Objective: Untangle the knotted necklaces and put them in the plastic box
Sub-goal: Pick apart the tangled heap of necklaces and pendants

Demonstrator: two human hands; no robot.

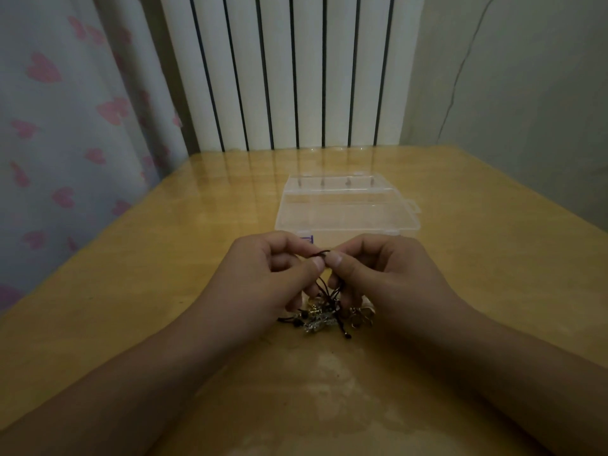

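Left hand (263,274) and right hand (378,274) close together, both pinching one dark cord of the necklaces (324,311). Rest bunched on table (131,291) below. Clear box (345,209) just behind, open, nothing visible inside.

plastic box (345,209) just beyond hands, bare table (164,258) either side
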